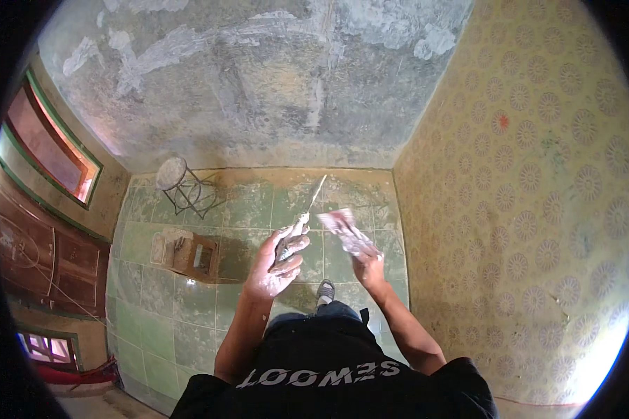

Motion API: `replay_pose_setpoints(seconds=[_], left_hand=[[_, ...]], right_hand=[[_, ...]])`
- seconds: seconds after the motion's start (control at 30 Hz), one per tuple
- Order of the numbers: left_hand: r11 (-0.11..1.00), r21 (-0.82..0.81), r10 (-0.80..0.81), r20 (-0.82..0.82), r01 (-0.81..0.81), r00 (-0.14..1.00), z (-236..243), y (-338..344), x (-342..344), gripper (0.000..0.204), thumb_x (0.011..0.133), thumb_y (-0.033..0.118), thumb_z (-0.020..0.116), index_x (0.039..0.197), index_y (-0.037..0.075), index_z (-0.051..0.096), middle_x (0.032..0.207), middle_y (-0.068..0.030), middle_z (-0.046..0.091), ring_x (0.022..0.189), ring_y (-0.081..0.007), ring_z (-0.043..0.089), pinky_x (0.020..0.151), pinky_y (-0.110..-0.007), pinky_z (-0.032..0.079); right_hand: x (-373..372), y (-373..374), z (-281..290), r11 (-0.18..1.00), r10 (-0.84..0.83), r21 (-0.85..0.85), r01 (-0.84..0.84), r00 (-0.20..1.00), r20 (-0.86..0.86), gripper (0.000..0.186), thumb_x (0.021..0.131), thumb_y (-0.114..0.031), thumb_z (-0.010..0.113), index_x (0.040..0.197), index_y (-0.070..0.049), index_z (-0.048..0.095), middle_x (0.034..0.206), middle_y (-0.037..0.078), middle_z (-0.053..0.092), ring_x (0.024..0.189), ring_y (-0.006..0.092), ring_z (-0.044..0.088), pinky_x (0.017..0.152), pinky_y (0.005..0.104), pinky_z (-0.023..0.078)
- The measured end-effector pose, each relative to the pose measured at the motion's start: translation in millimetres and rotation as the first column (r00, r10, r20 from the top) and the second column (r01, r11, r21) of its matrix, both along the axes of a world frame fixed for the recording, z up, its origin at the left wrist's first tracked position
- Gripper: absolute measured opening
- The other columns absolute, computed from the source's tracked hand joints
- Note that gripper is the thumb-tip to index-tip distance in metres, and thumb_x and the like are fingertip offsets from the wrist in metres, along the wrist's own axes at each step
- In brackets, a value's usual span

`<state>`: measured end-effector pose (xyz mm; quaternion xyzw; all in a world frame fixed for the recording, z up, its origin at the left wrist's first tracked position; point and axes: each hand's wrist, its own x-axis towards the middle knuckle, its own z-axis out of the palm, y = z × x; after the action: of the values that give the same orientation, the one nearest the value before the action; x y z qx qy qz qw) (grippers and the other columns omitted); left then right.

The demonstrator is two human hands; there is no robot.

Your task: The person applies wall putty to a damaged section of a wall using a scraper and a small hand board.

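My left hand [278, 262], coated in white paste, is closed round the handle of a putty knife [317, 194]. Its thin blade shows nearly edge-on, pointing up and to the right, with white paste along it. Just to the right, my right hand [365, 262] is also whitened and blurred by motion. A flat pinkish-white piece [338, 219] extends from its fingers toward the knife; blur hides its exact kind. The two tools are close together but look apart, both held in front of my body above the floor.
Ahead stands a grey wall [272, 91] with white patches. A patterned yellowish wall [524, 209] rises on the right. On the green tiled floor [251, 202] are a round-topped stool [172, 173] and a cardboard box [192, 255]. A brown wooden door [77, 262] is at the left.
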<state>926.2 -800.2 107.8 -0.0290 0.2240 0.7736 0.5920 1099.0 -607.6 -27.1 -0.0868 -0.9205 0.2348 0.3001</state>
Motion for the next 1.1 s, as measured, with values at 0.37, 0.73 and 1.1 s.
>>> replay_pose_setpoints(seconds=[0.37,0.73,1.1], left_hand=[[0.923,-0.276,0.179,-0.309,-0.268,0.934,-160,-463,138,0.040,0.094,0.035,0.044,0.119,0.005,0.050,0.074,0.0008,0.048,0.036,-0.0074,0.033,0.036,-0.024,0.029],[0.741,-0.543,0.216,-0.363,-0.394,0.906,-169,-617,277,0.029,0.094,0.023,0.046,0.117,0.008,0.052,0.071,-0.0021,0.052,0.039,-0.0081,0.039,0.035,-0.022,0.029],[0.915,-0.319,0.093,-0.429,-0.247,0.899,-94,-506,455,0.027,0.093,0.018,0.047,0.117,0.006,0.053,0.073,-0.0019,0.053,0.042,-0.0047,0.039,0.036,-0.019,0.029]], right_hand=[[202,-294,-42,0.166,-0.728,-0.979,0.120,0.684,-0.039,0.032,0.098,-0.022,0.049,0.121,-0.001,0.053,0.111,0.006,0.059,0.098,0.0174,0.058,0.082,0.0291,0.047],[282,-428,51,0.121,-0.330,-0.984,-0.128,0.930,-0.162,0.038,0.094,-0.017,0.053,0.128,-0.004,0.047,0.122,0.008,0.056,0.106,0.0202,0.059,0.089,0.0381,0.051],[470,-373,107,0.019,-0.456,-0.952,-0.305,0.845,-0.280,0.025,0.093,-0.014,0.056,0.117,-0.007,0.053,0.098,-0.003,0.058,0.088,0.0070,0.056,0.084,0.0252,0.046]])
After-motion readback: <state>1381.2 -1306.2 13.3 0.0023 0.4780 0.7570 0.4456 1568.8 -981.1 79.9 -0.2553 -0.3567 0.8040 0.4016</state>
